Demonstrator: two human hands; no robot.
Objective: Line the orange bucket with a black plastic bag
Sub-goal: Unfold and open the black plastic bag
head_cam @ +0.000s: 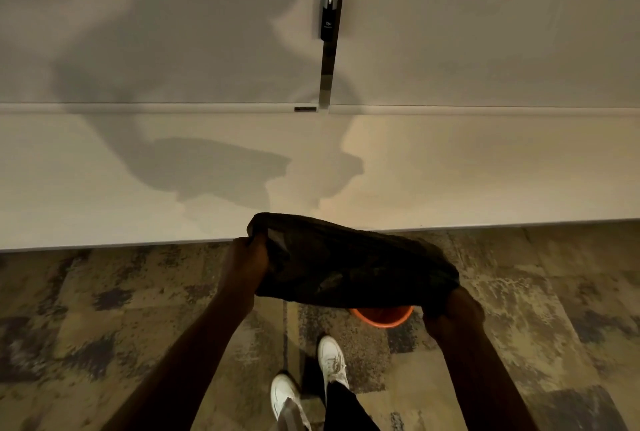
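Both hands (247,257) (453,312) stretch the black bag (346,267) above the orange bucket (381,317).

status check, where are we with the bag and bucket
Left hand and right hand both gripping black bag, stretched between them. Orange bucket on the carpet below, mostly hidden, not yet lined. Nothing in the way.

arms: bare, no sleeves visible | hands: left hand (247,257) and right hand (457,312) bare, no gloves | legs: black trousers (343,406) | feet: white sneakers (332,358), laced
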